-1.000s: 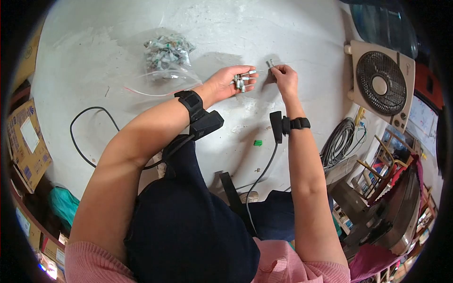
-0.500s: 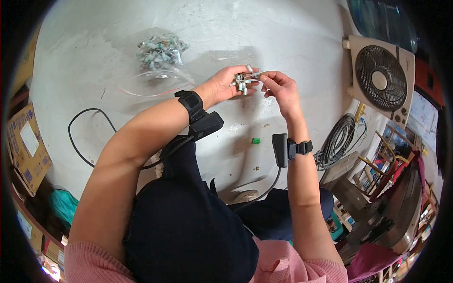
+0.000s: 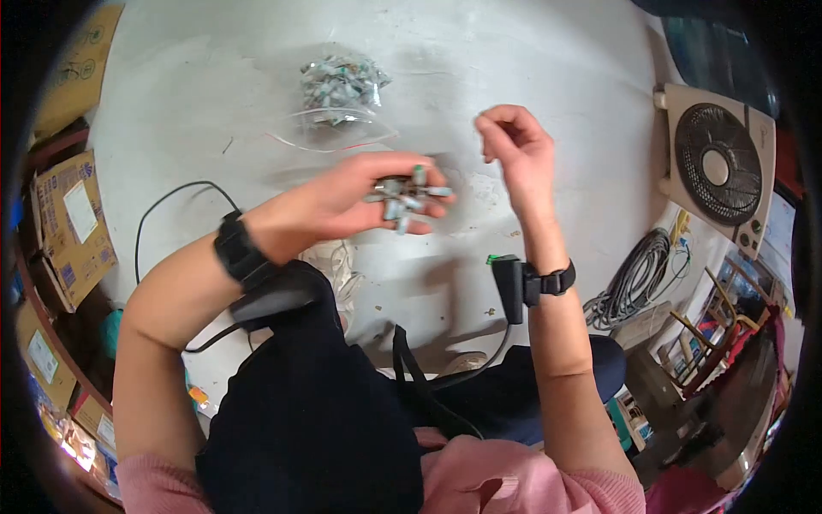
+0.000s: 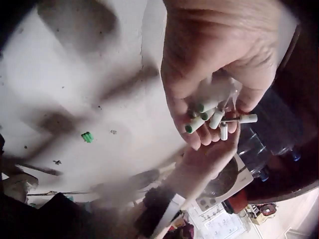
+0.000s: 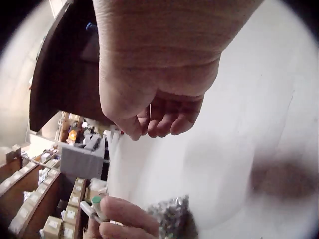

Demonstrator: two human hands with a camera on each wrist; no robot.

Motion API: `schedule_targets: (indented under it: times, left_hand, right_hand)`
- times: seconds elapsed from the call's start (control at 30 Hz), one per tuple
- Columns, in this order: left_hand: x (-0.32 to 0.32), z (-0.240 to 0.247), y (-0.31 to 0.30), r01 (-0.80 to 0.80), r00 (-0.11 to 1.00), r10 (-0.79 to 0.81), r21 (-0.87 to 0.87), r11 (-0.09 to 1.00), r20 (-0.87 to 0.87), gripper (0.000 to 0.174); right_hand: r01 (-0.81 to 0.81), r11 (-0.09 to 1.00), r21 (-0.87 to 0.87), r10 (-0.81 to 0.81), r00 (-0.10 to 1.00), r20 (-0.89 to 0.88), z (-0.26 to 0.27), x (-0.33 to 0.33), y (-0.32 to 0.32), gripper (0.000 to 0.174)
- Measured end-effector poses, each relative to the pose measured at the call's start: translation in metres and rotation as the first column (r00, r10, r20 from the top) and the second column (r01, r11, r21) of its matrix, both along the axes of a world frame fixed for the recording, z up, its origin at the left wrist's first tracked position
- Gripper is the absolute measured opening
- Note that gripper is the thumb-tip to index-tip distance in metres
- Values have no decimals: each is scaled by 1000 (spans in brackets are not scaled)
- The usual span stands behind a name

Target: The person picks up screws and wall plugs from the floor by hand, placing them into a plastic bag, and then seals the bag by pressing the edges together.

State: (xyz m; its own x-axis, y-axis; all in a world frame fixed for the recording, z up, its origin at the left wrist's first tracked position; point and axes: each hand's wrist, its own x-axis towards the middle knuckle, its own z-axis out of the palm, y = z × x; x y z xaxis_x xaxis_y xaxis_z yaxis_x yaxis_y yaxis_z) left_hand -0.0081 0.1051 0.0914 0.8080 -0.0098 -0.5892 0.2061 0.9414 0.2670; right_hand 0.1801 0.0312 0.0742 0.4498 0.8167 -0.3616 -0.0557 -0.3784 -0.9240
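My left hand point(image 3: 360, 193) cups several small white cylinders with green ends and thin metal leads point(image 3: 402, 204). In the left wrist view the cylinders point(image 4: 217, 118) lie in the palm and along the bent fingers, some jutting past the fingertips. Off to the right of it, my right hand point(image 3: 518, 150) is raised with loosely bent fingers, thumb near the index finger; nothing shows between them in the right wrist view. Beyond the left hand a clear zip bag point(image 3: 344, 90) full of similar cylinders lies on the pale floor point(image 3: 214, 77).
A small green piece point(image 4: 87, 137) lies on the floor near the right wrist camera point(image 3: 510, 291). To the right stand a box fan point(image 3: 715, 163) and a coil of grey cable point(image 3: 634, 278). Cardboard boxes point(image 3: 77, 223) line the left side. A black cord point(image 3: 158, 201) curves beside the left arm.
The right hand brought a cylinder to the left palm and then drew back without it. The left hand, with its cylinders, has come nearer to the body.
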Motion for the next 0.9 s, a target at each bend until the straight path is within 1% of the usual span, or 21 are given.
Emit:
schedule_targets:
  times: [0.03,0.07,0.1,0.13,0.17,0.2,0.23,0.27,0.33,0.37,0.4,0.47,0.57,0.6,0.67,0.8,0.87,0.9]
  left_hand:
    - [-17,6,4,0,1000,0,7,1000,-9,27]
    - [-32,11,8,-96,995,95,-21,995,-39,26]
    - [-42,16,12,-192,980,189,-46,980,-70,26]
    - [-47,22,14,-192,979,188,-43,981,-74,26]
    - [-51,28,17,-274,956,270,-25,961,-119,26]
    - [-54,31,19,-355,923,350,-5,935,-161,26]
    - [-54,30,21,-383,918,379,-14,924,-115,25]
    - [-52,30,24,-387,917,384,-11,922,-111,25]
    - [-41,26,26,-527,836,521,12,850,-172,25]
    - [-39,18,28,-567,813,554,-28,823,-180,24]
    - [-37,11,29,-571,811,557,-33,821,-177,24]
    - [-30,2,32,-697,702,678,-14,717,-218,25]
    - [-26,0,41,-729,676,717,-12,685,-171,27]
    - [-26,2,43,-728,678,716,-14,686,-166,27]
    - [-27,9,47,-693,719,682,-49,720,-135,29]
    - [-34,24,53,-651,754,638,-56,757,-154,27]
    - [-42,30,51,-598,784,610,123,792,-118,30]
    - [-46,36,49,-598,783,610,124,792,-119,30]
  right_hand:
    - [-65,994,86,58,995,77,-2,-14,6,15]
    - [-151,985,83,130,968,215,0,-28,13,21]
    - [-235,969,78,202,934,295,4,-41,21,26]
    - [-234,969,82,201,935,291,2,-52,27,26]
    - [-326,945,38,267,829,492,0,-61,35,24]
    - [-405,914,-27,318,674,667,-1,-67,41,21]
    - [-407,913,-24,318,672,669,-2,-69,46,21]
    - [-375,927,-23,304,713,631,-2,-72,51,17]
    - [-316,948,-35,282,787,549,-2,-77,59,12]
    - [-322,946,-38,289,783,551,-1,-78,60,12]
    - [-318,948,-31,284,794,537,0,-78,60,13]
    - [-315,949,-25,279,799,533,2,-77,60,14]
    - [-339,941,-14,284,766,577,2,-76,58,15]
    - [-337,941,-15,283,763,581,2,-75,59,15]
    - [-297,955,-24,264,805,531,4,-73,60,15]
    - [-308,951,-19,275,817,508,10,-69,64,14]
    - [-353,936,-10,311,810,497,13,-68,66,12]
    - [-353,936,-9,311,811,496,16,-67,67,12]
